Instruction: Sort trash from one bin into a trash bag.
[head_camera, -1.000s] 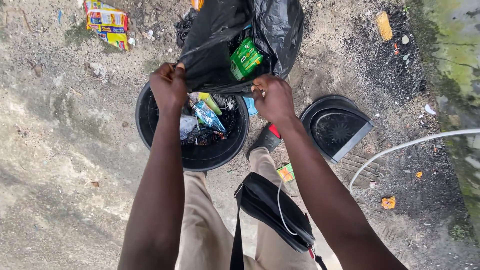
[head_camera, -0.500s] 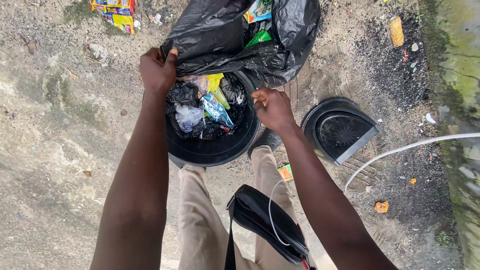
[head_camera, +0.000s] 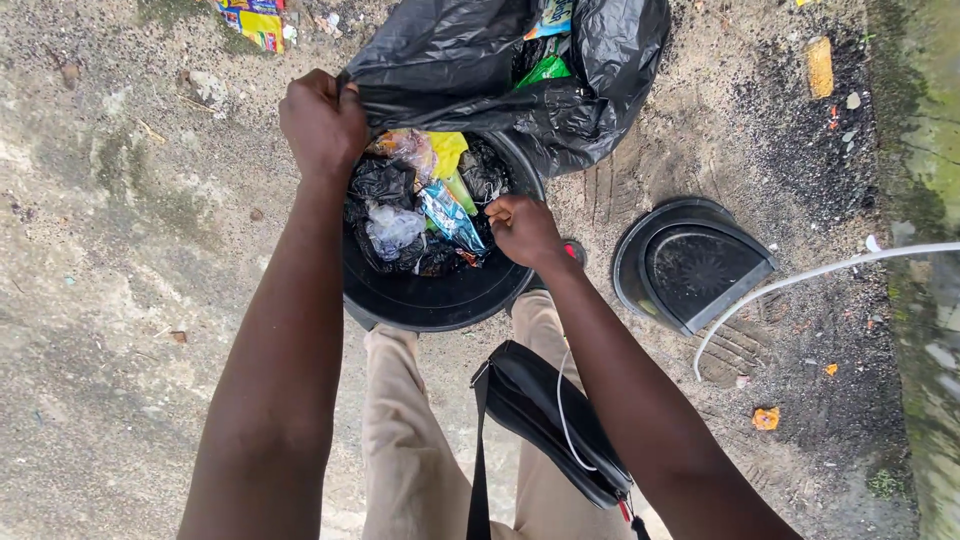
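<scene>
My left hand grips the near edge of a black plastic bag that lies open on the ground beyond a round black bin. Inside the bag show green and blue wrappers. The bin holds mixed litter: yellow and blue wrappers, clear plastic, crumpled black film. My right hand reaches over the bin's right rim, fingers curled at the litter; whether it holds anything is hidden.
A black bin lid lies upside down on the dirt to the right. A white cable curves past it. Yellow packaging lies at top left. A black shoulder bag hangs in front of my beige trousers.
My right hand let go of the bag's edge and moved down into the bin. My left hand kept its grip and pulled the bag edge over the bin's far rim.
</scene>
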